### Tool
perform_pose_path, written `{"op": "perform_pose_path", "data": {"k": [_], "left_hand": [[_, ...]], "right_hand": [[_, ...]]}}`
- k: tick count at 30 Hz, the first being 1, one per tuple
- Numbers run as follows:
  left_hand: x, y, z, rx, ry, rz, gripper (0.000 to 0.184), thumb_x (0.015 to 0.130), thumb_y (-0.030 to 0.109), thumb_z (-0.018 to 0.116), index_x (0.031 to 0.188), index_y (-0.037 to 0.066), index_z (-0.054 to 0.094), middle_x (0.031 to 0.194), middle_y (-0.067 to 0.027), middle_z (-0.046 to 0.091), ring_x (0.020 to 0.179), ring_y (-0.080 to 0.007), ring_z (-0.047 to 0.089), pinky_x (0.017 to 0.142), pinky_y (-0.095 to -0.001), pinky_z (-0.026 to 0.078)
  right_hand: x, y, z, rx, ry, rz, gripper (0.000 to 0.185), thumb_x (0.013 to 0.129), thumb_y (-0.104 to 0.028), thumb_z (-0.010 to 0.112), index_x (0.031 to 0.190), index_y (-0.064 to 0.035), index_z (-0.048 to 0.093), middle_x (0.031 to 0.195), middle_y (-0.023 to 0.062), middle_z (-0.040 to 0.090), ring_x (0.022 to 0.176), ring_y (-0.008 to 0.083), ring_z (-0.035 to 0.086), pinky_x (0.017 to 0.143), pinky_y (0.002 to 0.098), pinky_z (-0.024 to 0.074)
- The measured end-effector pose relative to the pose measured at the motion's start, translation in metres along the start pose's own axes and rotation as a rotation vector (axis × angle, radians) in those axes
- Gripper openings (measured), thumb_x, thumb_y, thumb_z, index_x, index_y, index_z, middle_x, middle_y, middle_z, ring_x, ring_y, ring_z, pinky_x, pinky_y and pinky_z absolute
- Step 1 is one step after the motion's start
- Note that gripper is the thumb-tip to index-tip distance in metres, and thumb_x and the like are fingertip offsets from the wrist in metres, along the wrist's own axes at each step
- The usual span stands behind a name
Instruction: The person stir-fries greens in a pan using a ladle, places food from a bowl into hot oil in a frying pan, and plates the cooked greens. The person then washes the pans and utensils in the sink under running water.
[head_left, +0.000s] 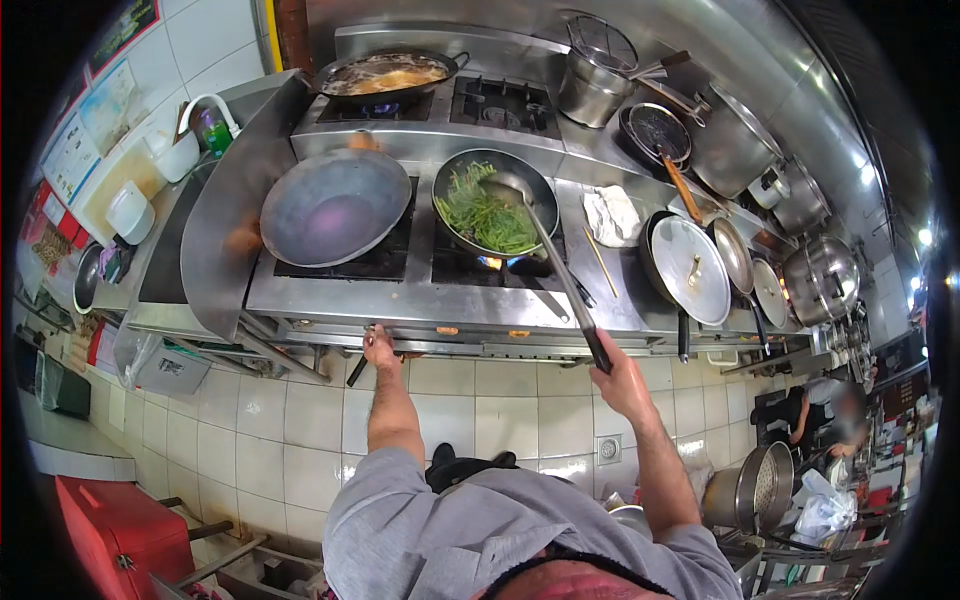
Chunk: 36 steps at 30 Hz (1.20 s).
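Note:
My right hand (622,378) is closed on the black handle of a long metal utensil (562,272). Its far end reaches into a dark pan (540,190) holding green leafy vegetables (485,212), with a flame under the pan. At the stove's front edge, my left hand (378,345) is at the control knobs, its fingers bent together; what they grip is too small to make out. A large empty wok (335,208) sits on the burner to the left of the pan.
A wok of bubbling oil (385,75) stands at the back left. Pots (590,88), lidded pans (690,270) and a white cloth (612,216) are on the right. A red box (120,530) is at lower left. Another person (810,415) is at far right.

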<state>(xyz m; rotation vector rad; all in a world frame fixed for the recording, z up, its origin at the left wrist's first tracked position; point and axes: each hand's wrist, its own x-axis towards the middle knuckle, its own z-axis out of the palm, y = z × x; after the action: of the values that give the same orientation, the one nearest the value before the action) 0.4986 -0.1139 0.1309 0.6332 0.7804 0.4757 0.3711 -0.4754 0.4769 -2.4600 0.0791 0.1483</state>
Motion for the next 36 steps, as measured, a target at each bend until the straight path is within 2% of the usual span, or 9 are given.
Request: {"op": "perform_pose_path", "data": {"k": [3, 6, 8, 13, 18, 23, 26, 32, 36], "left_hand": [[-0.036, -0.032, 0.005, 0.212, 0.057, -0.121, 0.021, 0.085, 0.032, 0.057, 0.083, 0.013, 0.049, 0.059, 0.0041, 0.038, 0.050, -0.0091, 0.039, 0.041, -0.0227, 0.034], [-0.136, -0.097, 0.033, 0.233, -0.616, -0.458, 0.022, 0.088, 0.033, 0.049, 0.087, 0.012, 0.052, 0.074, -0.0003, 0.052, 0.062, -0.0120, 0.050, 0.058, -0.0283, 0.045], [-0.219, -0.104, 0.075, 0.299, -0.829, -0.601, 0.048, 0.088, 0.043, 0.048, 0.119, 0.007, 0.043, 0.107, -0.0101, 0.052, 0.089, -0.0183, 0.052, 0.076, -0.0342, 0.045], [-0.278, -0.119, 0.182, 0.007, -0.798, -0.713, 0.072, 0.085, 0.060, 0.038, 0.136, 0.011, 0.024, 0.124, -0.0123, 0.042, 0.109, -0.0267, 0.043, 0.091, -0.0419, 0.035], [-0.285, -0.120, 0.246, -0.284, -0.744, -0.859, 0.053, 0.085, 0.057, 0.042, 0.114, 0.012, 0.043, 0.101, -0.0077, 0.050, 0.094, -0.0234, 0.050, 0.083, -0.0421, 0.040], [-0.307, -0.100, 0.227, -0.115, -0.670, -0.464, 0.029, 0.085, 0.040, 0.054, 0.080, 0.012, 0.049, 0.063, 0.0048, 0.042, 0.061, -0.0072, 0.047, 0.054, -0.0225, 0.039], [-0.307, -0.056, 0.181, 0.141, -0.780, -0.714, 0.019, 0.085, 0.025, 0.053, 0.071, 0.014, 0.047, 0.054, 0.0062, 0.037, 0.042, -0.0063, 0.035, 0.040, -0.0248, 0.033], [-0.238, -0.021, 0.172, 0.366, -0.657, -0.537, 0.020, 0.079, 0.017, 0.058, 0.065, 0.012, 0.044, 0.048, 0.0042, 0.036, 0.036, -0.0088, 0.032, 0.038, -0.0259, 0.032], [-0.321, -0.026, 0.162, 0.408, -0.596, -0.650, 0.020, 0.077, 0.019, 0.058, 0.063, 0.008, 0.047, 0.048, 0.0008, 0.039, 0.035, -0.0141, 0.038, 0.037, -0.0298, 0.038]], "right_hand": [[0.030, -0.003, 0.020, -0.024, 0.077, -0.030, 0.061, 0.073, -0.005, 0.055, 0.130, -0.0100, 0.037, 0.079, 0.0260, 0.058, 0.075, 0.0384, 0.059, 0.066, 0.0415, 0.0444], [0.047, 0.002, 0.042, 0.026, 0.050, -0.108, 0.062, 0.072, -0.005, 0.056, 0.131, -0.0102, 0.037, 0.082, 0.0258, 0.058, 0.076, 0.0390, 0.058, 0.067, 0.0421, 0.0443], [0.035, 0.004, 0.032, -0.009, 0.027, -0.133, 0.061, 0.072, -0.005, 0.057, 0.130, -0.0100, 0.038, 0.081, 0.0253, 0.059, 0.075, 0.0383, 0.058, 0.067, 0.0405, 0.0449], [-0.029, -0.007, -0.061, -0.067, -0.140, -0.026, 0.060, 0.071, -0.004, 0.057, 0.129, -0.0098, 0.041, 0.084, 0.0228, 0.060, 0.070, 0.0336, 0.057, 0.067, 0.0330, 0.0453], [-0.015, 0.005, -0.079, -0.237, -0.146, -0.034, 0.059, 0.073, -0.005, 0.055, 0.130, -0.0102, 0.039, 0.084, 0.0232, 0.059, 0.077, 0.0373, 0.058, 0.069, 0.0416, 0.0451], [0.038, 0.028, -0.018, -0.200, 0.019, -0.216, 0.058, 0.071, -0.002, 0.055, 0.128, -0.0040, 0.039, 0.085, 0.0250, 0.058, 0.076, 0.0395, 0.057, 0.068, 0.0426, 0.0445], [0.016, 0.028, -0.010, -0.073, -0.047, -0.224, 0.059, 0.073, -0.003, 0.055, 0.129, -0.0060, 0.039, 0.088, 0.0243, 0.058, 0.077, 0.0380, 0.057, 0.070, 0.0406, 0.0449], [-0.018, 0.053, -0.064, -0.129, -0.112, -0.132, 0.063, 0.073, -0.003, 0.056, 0.132, -0.0142, 0.038, 0.077, 0.0191, 0.060, 0.068, 0.0292, 0.059, 0.067, 0.0347, 0.0459], [-0.005, 0.049, -0.030, -0.054, 0.022, -0.200, 0.061, 0.072, -0.004, 0.057, 0.130, -0.0086, 0.038, 0.083, 0.0242, 0.059, 0.077, 0.0386, 0.058, 0.067, 0.0417, 0.0456]]}}
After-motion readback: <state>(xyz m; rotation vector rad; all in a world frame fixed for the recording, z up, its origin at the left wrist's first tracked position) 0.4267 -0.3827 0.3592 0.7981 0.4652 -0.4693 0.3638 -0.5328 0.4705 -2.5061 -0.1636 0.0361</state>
